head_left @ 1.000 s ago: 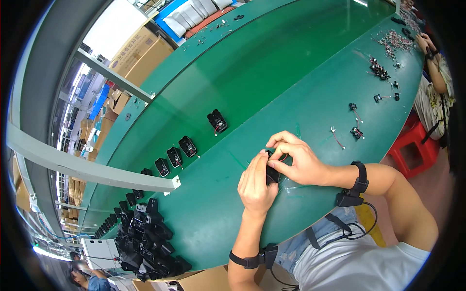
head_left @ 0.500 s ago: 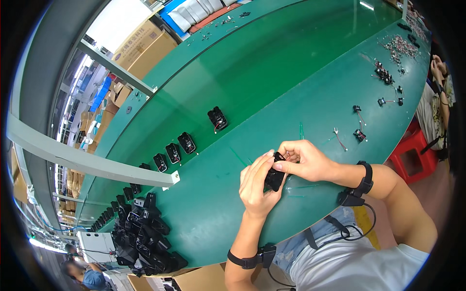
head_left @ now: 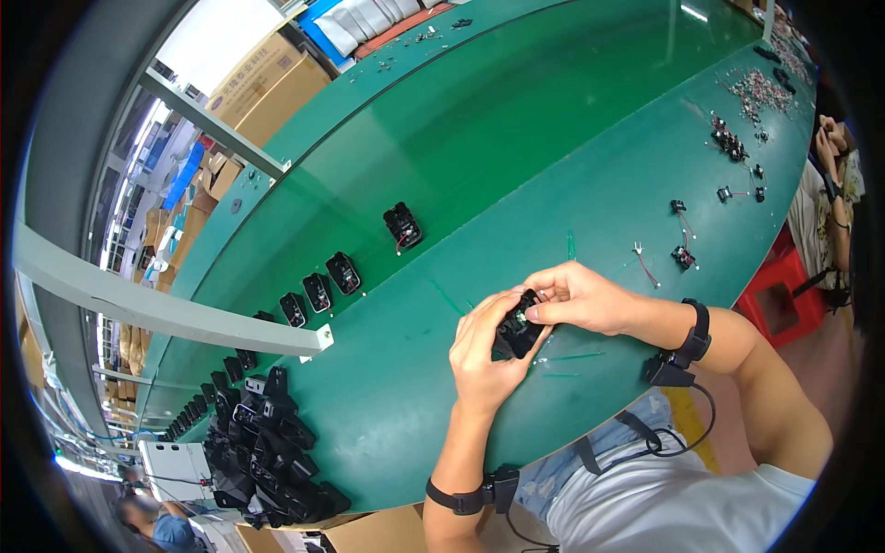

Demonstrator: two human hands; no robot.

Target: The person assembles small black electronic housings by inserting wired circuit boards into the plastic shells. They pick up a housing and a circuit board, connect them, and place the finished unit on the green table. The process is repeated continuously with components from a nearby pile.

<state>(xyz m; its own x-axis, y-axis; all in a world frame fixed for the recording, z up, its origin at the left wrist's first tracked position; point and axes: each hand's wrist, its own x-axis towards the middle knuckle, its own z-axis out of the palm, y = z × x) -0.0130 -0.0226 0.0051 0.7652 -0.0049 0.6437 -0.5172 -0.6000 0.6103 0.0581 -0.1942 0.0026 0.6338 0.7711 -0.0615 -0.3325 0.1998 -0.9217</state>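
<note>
My left hand (head_left: 481,348) wraps around a small black plastic housing (head_left: 516,339) from its left side and below. The housing is tilted so that its open face shows, with dark parts and a small light-coloured spot inside. Against its upper right, my right hand (head_left: 581,300) is closed, thumb and fingertips pressed at the opening. Whatever small part lies under the right fingertips is too covered to make out. Thin green strips (head_left: 572,356) lie on the green bench just right of the housing. A small red-and-black wire lead (head_left: 647,264) lies farther right.
Several similar housings, among them the nearest one (head_left: 403,228), stand in a row on the green belt (head_left: 516,138). A pile of black plastic parts (head_left: 263,452) sits at the bench's left. Small wired parts (head_left: 682,257) and a heap of tiny pieces (head_left: 761,92) lie right. A grey metal frame (head_left: 184,300) crosses the left.
The housing has turned in my hands, so more of its open inside shows. My right thumb has shifted slightly over the opening. The view of the left side has moved a little leftward.
</note>
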